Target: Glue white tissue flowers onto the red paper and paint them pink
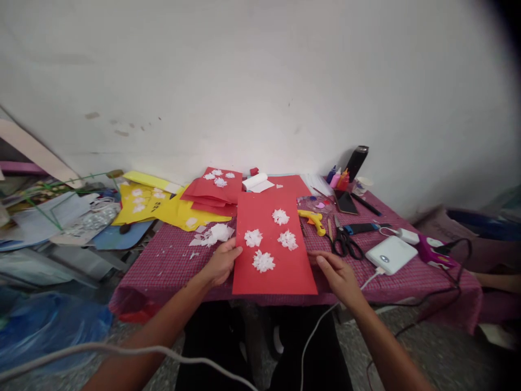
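A red sheet of paper (260,209) is in front of me, tilted up, its near edge reaching past the table's front. Several white crumpled paper flowers (264,262) sit on its face. My left hand (223,263) pinches the sheet's left edge, thumb on top and fingers underneath. At the opposite edge, my right hand (334,272) grips the sheet with its fingertips, some of them hidden behind it. White paper scraps (214,234) lie just beyond my left hand. Black-handled scissors (347,245) and a yellow glue gun (312,219) are beyond my right hand.
A checked cloth (163,271) covers the table against a wall. Red folded sheets (211,190) and yellow paper (179,213) are at the back left. A white power bank (391,255), a phone (347,203) and a black bottle (357,162) stand or lie right. A cable (163,350) crosses the foreground.
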Demonstrator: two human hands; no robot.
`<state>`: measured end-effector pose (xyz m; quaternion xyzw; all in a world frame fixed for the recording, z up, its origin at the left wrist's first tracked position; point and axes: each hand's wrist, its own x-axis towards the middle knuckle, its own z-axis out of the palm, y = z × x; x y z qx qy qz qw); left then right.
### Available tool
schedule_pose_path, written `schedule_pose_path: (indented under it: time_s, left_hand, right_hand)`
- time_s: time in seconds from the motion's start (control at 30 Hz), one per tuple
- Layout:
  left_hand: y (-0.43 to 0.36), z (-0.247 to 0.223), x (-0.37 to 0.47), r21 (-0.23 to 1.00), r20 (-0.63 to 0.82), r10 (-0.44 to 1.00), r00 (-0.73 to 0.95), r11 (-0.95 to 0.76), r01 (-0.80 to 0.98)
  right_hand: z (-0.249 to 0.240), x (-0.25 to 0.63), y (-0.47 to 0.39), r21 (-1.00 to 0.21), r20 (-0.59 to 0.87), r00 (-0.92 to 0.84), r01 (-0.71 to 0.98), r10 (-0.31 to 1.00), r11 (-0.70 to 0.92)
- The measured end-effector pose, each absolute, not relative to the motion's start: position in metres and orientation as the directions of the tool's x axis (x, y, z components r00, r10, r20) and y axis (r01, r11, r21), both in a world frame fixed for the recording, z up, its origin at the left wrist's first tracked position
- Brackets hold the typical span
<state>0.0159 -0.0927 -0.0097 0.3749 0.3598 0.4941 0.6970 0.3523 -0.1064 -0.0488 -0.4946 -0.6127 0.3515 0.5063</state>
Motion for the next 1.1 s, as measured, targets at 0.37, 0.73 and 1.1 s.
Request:
schedule_pose_path:
  time_s: [0.37,0.73,1.1]
  left_hand:
    - [-0.048,0.010,0.030,0.901,0.000,0.970,0.244,0.106,-0.421]
    - [0.001,0.045,-0.045,0.943,0.148,0.988,0.046,-0.127,-0.309]
    - [-0.010,0.052,-0.063,0.923,0.290,0.957,-0.026,-0.287,-0.255]
  right_hand:
    - [0.001,0.311,-0.002,-0.997,0.036,-0.017,-0.064,0.999,0.034]
    - [0.047,0.213,0.070,-0.975,0.196,-0.070,-0.125,0.978,0.186]
    - [0.047,0.160,0.052,-0.930,0.366,-0.083,-0.056,0.927,0.362]
